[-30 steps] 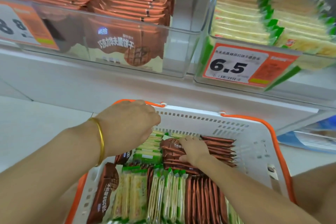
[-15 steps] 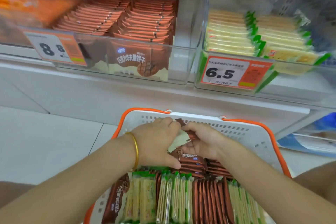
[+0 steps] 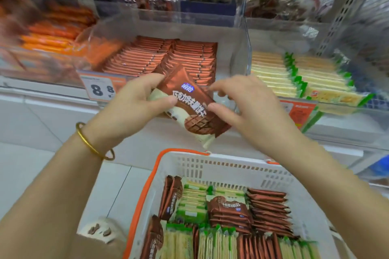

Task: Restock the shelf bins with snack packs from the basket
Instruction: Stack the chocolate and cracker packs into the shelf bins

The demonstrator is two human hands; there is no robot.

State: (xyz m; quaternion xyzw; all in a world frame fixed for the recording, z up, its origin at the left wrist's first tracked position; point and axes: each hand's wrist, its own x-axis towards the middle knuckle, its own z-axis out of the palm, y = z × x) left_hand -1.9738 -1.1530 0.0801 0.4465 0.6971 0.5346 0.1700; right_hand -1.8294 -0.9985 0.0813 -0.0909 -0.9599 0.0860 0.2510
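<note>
Just above the basket and in front of the shelf, a brown foil snack pack [image 3: 189,107] with white lettering and a wafer picture is held face-up between both hands. Its long axis runs diagonally from far left down to near right. The left hand [image 3: 130,109] grips the far-left end, thumb across the face and fingers behind. The right hand [image 3: 248,109] sets its thumb on the right edge with curled fingers at the far side, a light pinch as far as I can tell. Straight beyond the pack lies the clear plastic bin [image 3: 242,54], where matching brown packs [image 3: 168,56] stand on edge in two rows. I would judge that the pack must be tipped onto its edge to join them, with the left hand nearer those rows. Nearer and lower sits the white slotted basket [image 3: 221,159] with orange handles. To the right, another bin holds yellow-and-green packs [image 3: 273,73].
</note>
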